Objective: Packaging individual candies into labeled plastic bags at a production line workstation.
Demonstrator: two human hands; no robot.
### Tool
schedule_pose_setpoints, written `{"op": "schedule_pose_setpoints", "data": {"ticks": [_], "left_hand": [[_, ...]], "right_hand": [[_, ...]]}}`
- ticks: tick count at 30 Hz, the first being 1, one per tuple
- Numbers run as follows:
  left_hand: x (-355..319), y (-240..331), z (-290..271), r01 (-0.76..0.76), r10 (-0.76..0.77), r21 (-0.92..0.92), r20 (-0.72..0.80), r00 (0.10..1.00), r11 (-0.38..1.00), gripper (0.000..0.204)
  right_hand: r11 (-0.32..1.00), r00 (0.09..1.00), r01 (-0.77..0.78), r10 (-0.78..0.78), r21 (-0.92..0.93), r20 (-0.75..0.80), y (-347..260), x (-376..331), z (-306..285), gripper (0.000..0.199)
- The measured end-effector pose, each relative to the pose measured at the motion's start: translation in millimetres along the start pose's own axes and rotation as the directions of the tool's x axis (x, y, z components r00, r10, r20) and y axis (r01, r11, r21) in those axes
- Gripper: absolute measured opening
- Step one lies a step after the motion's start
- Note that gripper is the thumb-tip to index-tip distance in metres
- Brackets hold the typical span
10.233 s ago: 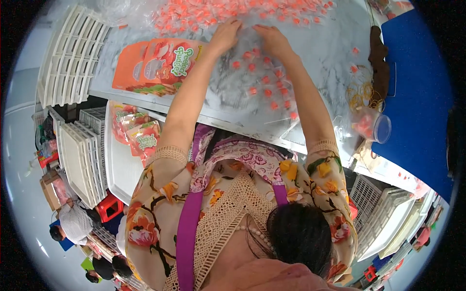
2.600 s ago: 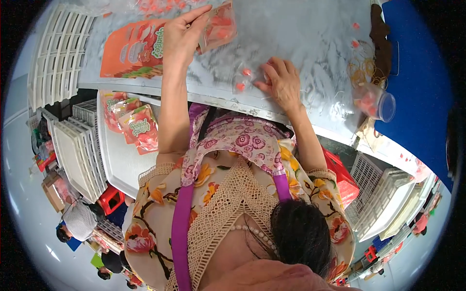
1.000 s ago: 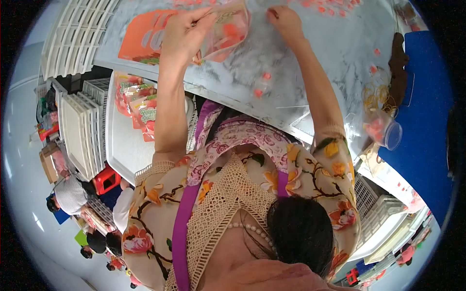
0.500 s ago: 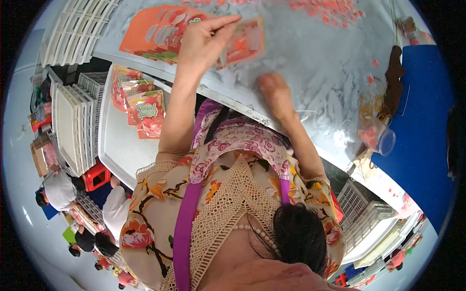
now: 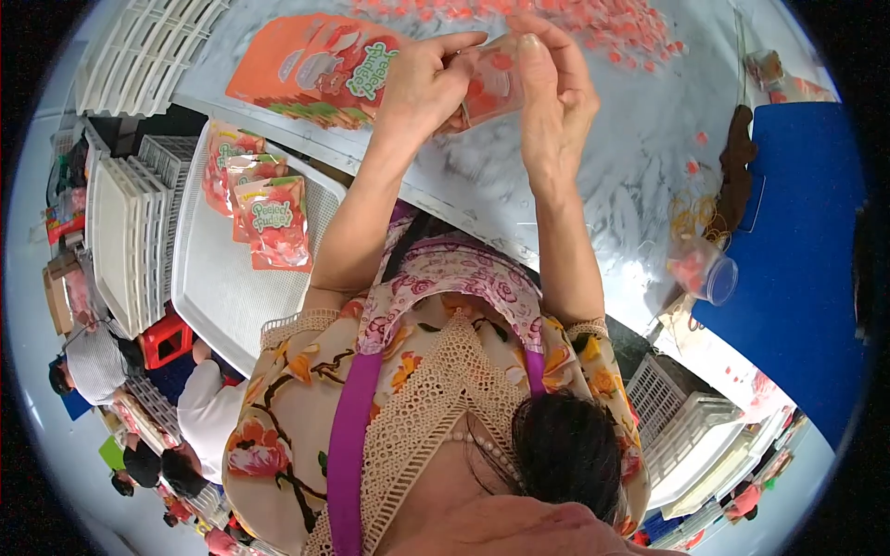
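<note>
A stack of pouches [image 5: 311,65] lies on the desk [image 5: 603,176], left of both hands. Small sweets [image 5: 593,23] lie scattered beyond them. Below the desk's left edge, a tray [image 5: 213,296] carries more pouches [image 5: 264,213]; a cup [image 5: 700,269] lies far right.

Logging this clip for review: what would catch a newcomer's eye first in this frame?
First, the two raised hands: the left hand and right hand together hold a small clear pouch with red pieces inside, above the grey table. Behind them, loose red candies are strewn along the table's far edge, and a stack of orange printed pouches lies to the left.
</note>
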State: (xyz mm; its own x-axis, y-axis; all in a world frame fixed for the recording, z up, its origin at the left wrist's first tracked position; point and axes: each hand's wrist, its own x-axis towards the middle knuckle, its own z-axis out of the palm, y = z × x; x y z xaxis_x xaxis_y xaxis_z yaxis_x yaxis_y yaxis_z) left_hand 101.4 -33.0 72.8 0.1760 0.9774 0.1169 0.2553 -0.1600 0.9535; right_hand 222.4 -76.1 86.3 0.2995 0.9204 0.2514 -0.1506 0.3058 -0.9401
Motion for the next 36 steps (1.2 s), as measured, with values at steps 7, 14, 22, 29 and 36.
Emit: {"op": "schedule_pose_setpoints", "data": {"ticks": [7, 14, 22, 29, 36], "left_hand": [[7.5, -12.5, -11.2, -0.022, 0.021, -0.036, -0.029, 0.999, 0.999, 0.033], [-2.7, -8.8, 5.1, 0.050, -0.116, -0.535, -0.089, 0.989, 0.844, 0.032], [24.2, -61.3, -17.2, -0.313, 0.242, -0.189, -0.324, 0.915, 0.931, 0.028], [16.1, -51.4, 22.5, -0.383, 0.362, -0.165, -0.142, 0.921, 0.909, 0.011], [5.4, -60.5, -23.2, -0.189, 0.011, -0.636, -0.273, 0.962, 0.748, 0.011]], "right_hand": [[0.971, 0.971, 0.221, -0.212, 0.087, -0.107, 17.0, -2.8, -0.9, 0.040], [0.863, 0.984, 0.174, -0.164, -0.475, 0.062, 48.6, -56.9, -11.5, 0.030], [0.665, 0.914, 0.369, -0.385, -0.649, 0.125, 47.5, -17.5, -49.4, 0.009], [0.779, 0.933, 0.303, -0.359, -0.549, 0.006, 48.7, -15.4, -14.8, 0.006], [0.905, 0.964, 0.199, -0.250, -0.377, -0.090, 49.7, 2.4, -43.4, 0.005]]}}
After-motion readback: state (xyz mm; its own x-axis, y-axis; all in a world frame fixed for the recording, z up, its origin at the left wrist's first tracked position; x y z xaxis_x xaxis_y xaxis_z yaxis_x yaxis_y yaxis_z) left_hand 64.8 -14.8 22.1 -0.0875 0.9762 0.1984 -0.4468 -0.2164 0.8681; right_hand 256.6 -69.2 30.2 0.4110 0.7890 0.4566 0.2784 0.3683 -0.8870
